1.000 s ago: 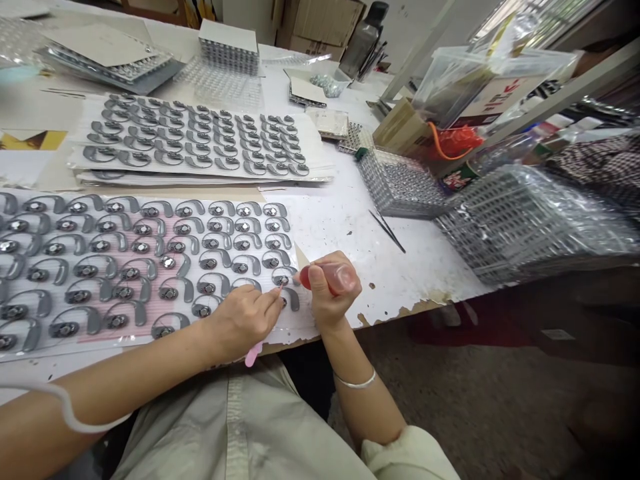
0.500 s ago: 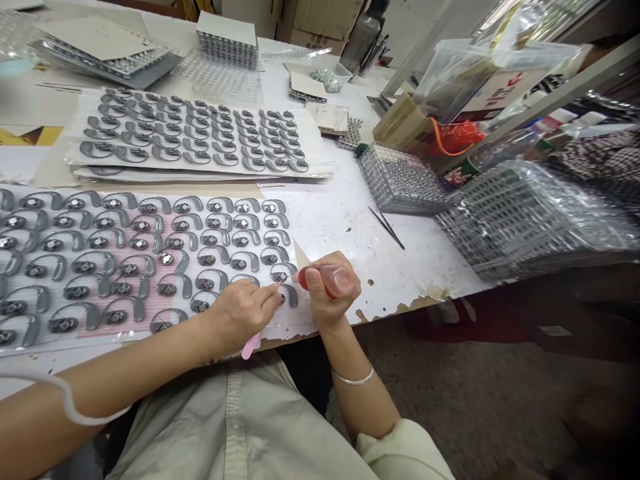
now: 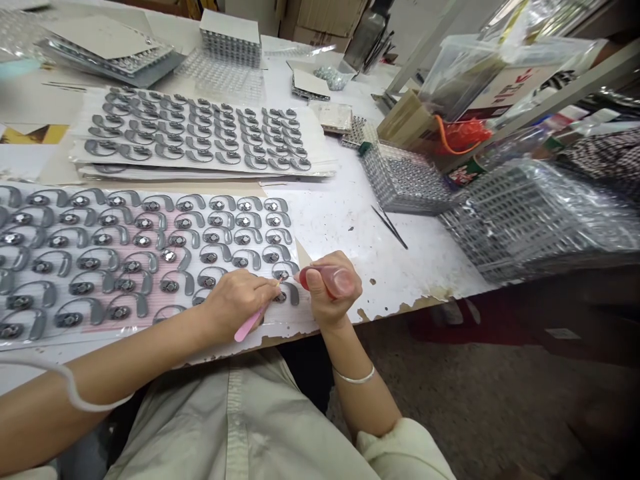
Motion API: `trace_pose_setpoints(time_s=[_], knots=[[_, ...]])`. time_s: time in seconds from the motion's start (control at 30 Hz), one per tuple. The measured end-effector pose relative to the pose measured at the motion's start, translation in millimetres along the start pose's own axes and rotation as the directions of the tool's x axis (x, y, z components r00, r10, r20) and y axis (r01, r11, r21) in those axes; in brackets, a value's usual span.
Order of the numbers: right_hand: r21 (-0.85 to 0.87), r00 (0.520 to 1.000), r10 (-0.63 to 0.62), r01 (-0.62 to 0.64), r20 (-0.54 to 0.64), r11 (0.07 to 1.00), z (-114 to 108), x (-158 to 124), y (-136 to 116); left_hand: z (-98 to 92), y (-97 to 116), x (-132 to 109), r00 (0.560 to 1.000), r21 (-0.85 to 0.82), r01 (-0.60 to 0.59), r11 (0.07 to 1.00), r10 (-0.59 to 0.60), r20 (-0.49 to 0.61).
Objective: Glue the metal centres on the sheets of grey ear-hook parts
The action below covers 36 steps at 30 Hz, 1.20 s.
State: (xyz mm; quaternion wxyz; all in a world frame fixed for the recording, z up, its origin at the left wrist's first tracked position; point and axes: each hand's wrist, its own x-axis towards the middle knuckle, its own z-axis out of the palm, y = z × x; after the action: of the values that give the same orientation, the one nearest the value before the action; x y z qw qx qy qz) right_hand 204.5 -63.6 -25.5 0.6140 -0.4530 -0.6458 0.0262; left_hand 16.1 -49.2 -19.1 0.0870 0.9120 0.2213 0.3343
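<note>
The left grip point(image 3: 233, 300) is closed narrowly on a pink-handled pick point(image 3: 249, 321), its thin tip reaching toward a grey hook-shaped part point(image 3: 281, 274) near the sheet's lower right corner. The right grip point(image 3: 327, 287) wraps around a squeeze bottle point(image 3: 334, 280) in a full fist, its red nozzle just beside that same part at 9 o'clock from the hand.

Rows of these parts, each with a metal disc, fill the plastic sheet point(image 3: 300, 319) under both hands and run out at 9 o'clock. A second loaded sheet point(image 3: 320, 160) lies at 11 o'clock on the desk point(image 3: 360, 267). Tweezers point(image 3: 389, 227) lie at 1 o'clock, and stacked mesh trays point(image 3: 540, 227) in plastic wrap sit at 2 to 3 o'clock.

The left forearm stretches in low across the sheet's edge from 9 o'clock, a white cord point(image 3: 70, 393) beside it. The right forearm rises from 6 o'clock, a bangle point(image 3: 354, 377) on its wrist.
</note>
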Motion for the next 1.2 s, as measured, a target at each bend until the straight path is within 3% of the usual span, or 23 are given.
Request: trace_pose_setpoints(time_s=[0.37, 0.63, 0.8, 1.1, 1.2], knots=[[0.014, 1.0, -0.006, 0.006, 0.004, 1.0, 0.2, 0.5, -2.7, -5.7, -6.5, 2.5, 0.998, -0.144, 0.062, 0.988, -0.06, 0.021], [0.058, 0.999, 0.018, -0.02, 0.034, 0.998, 0.4, -1.4, -1.0, -11.0, -13.5, 4.5, 0.979, -0.296, 0.19, 0.936, -0.156, 0.132], [0.069, 0.999, 0.01, -0.013, 0.041, 0.998, 1.9, -0.8, -3.0, -21.3, -13.1, 10.0, 0.939, -0.396, 0.322, 0.86, -0.235, 0.252], [0.078, 0.999, 0.024, -0.027, 0.044, 0.997, 1.6, -1.9, -1.3, -18.1, -18.5, 12.3, 0.898, -0.438, 0.432, 0.788, -0.332, 0.288], [0.04, 0.996, 0.087, -0.088, 0.035, 0.995, -1.4, -6.1, 1.0, -18.7, -19.4, 14.3, 0.872, -0.449, 0.484, 0.751, -0.369, 0.323]])
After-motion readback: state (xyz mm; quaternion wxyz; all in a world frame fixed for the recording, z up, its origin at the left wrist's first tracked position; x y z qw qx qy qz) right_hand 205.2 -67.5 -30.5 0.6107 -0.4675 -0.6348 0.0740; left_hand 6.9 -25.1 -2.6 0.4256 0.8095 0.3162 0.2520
